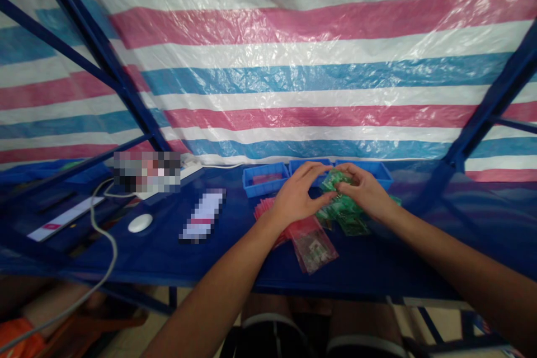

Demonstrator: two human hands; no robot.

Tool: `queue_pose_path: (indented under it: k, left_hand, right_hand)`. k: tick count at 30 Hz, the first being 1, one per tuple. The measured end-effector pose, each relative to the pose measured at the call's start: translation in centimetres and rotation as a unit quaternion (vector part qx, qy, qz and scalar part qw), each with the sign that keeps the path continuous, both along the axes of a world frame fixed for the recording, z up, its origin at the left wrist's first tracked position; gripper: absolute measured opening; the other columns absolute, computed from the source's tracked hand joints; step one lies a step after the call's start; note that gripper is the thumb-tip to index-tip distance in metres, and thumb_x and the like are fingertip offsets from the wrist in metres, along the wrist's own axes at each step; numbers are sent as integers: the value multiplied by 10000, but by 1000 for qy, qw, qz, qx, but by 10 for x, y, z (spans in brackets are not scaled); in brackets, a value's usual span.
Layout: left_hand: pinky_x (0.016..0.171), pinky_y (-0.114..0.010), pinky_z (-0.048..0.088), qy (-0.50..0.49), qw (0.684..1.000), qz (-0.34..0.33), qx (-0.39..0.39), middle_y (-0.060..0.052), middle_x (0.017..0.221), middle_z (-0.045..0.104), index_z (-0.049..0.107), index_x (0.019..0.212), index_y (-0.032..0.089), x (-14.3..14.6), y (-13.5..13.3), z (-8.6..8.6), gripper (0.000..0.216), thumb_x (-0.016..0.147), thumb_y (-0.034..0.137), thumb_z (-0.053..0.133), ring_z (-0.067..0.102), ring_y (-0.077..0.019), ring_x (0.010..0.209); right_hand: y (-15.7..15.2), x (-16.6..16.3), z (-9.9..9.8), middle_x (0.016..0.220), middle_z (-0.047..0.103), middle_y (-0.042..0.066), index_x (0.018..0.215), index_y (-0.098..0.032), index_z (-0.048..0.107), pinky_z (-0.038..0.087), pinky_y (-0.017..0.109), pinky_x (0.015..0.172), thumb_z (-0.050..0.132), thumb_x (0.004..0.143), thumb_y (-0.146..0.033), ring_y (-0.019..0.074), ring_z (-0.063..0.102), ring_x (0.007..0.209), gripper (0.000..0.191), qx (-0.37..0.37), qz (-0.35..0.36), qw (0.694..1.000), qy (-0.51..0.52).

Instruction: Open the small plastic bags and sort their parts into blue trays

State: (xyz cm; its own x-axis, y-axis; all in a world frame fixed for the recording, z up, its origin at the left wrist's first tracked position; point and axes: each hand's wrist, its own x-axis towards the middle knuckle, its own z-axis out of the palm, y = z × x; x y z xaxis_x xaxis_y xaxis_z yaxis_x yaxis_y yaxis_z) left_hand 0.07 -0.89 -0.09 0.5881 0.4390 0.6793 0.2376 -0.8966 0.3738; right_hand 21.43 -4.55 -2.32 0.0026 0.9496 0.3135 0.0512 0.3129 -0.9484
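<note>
My left hand [298, 193] and my right hand [366, 190] meet over the blue table [168, 251], both with fingers curled and pinched on a small green circuit board [334, 180] held between them. Under the hands lies a pile of more green boards [350, 218], some in clear bags. In front of my left wrist lie pink see-through bags [312, 243], the nearest one holding a board. A stack of pink bags [263, 208] pokes out to the left of my left hand.
Three blue plastic trays [264, 178] stand in a row behind the hands. A white mouse [140, 222] and its cable [104, 235] lie at the left, with a blurred-out phone [203, 215] beside them. A striped tarpaulin [293, 67] hangs behind, framed by blue metal bars [482, 123].
</note>
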Motion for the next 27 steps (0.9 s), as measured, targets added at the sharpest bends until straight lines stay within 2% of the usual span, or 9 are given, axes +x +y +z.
queue_pose_path:
  k: [1, 3, 6, 8, 12, 17, 21, 23, 27]
  left_hand:
    - [1174, -483, 498, 4, 1000, -10, 27, -138, 1466, 624, 648, 1407, 247, 0, 1, 0, 520, 924, 384, 780, 589, -299, 1382]
    - [1206, -514, 469, 18, 997, -26, 65, -125, 1488, 612, 696, 1340, 260, -2, 4, 0, 439, 917, 331, 786, 558, -303, 1418]
    - [1139, -486, 525, 17, 996, -30, 88, -93, 1345, 708, 724, 1294, 254, -4, 11, -2, 339, 960, 202, 702, 640, -259, 1296]
    - [1095, -462, 549, 4, 995, -24, 94, -91, 1269, 743, 741, 1262, 233, -5, 14, -4, 307, 965, 178, 686, 670, -248, 1232]
    - [1022, -420, 565, -14, 996, -14, 85, -102, 1187, 770, 767, 1198, 198, -5, 14, -4, 233, 975, 231, 706, 696, -241, 1148]
    - [931, -381, 573, -36, 999, 13, 23, -76, 1037, 803, 772, 1103, 183, -3, 7, 3, 194, 1009, 327, 683, 736, -215, 975]
    - [840, -330, 589, -42, 997, 44, -43, -62, 1031, 797, 710, 1240, 196, -1, 6, 3, 298, 990, 359, 708, 747, -195, 904]
    - [887, -350, 600, -35, 997, 37, -52, -58, 1083, 782, 625, 1391, 227, -2, 5, 3, 449, 975, 362, 727, 747, -197, 939]
    - [1149, -496, 516, -8, 1000, 2, 11, -121, 1454, 623, 503, 1545, 292, -4, 4, 4, 743, 886, 406, 827, 620, -287, 1335]
  right_hand:
    - [0, 1, 1, 937, 729, -6, 1118, -261, 666, 501, 263, 628, 805, 818, -337, 157, 627, 721, 339, -14, 3, 1000, 19]
    - [0, 2, 2, 899, 716, -15, 1200, -270, 667, 473, 249, 594, 816, 831, -362, 138, 587, 678, 409, -35, 21, 998, 53]
    - [-1, 1, 4, 892, 703, -13, 1285, -280, 686, 466, 243, 585, 850, 824, -387, 131, 562, 681, 501, -48, 58, 995, 70]
    - [-1, 1, 4, 932, 704, -1, 1236, -276, 730, 478, 244, 606, 852, 838, -417, 132, 573, 718, 439, -49, 69, 994, 73]
    - [-2, 2, 7, 974, 710, 25, 1055, -238, 784, 499, 267, 657, 814, 887, -491, 143, 607, 762, 305, -60, 80, 990, 95]
    - [-3, 3, 9, 827, 696, 18, 1094, -233, 776, 473, 287, 627, 794, 904, -537, 162, 618, 714, 359, -43, 100, 992, 68]
    - [-1, 2, 5, 676, 632, -26, 972, -228, 752, 414, 275, 565, 837, 875, -514, 123, 528, 575, 313, -16, 63, 998, 18]
    - [0, 2, 3, 600, 562, -44, 872, -220, 712, 364, 268, 524, 831, 873, -535, 110, 464, 526, 337, -27, 57, 998, 25]
    - [0, 4, 5, 519, 374, -96, 744, -216, 584, 227, 247, 446, 896, 810, -506, 72, 276, 453, 431, -102, 79, 985, 111]
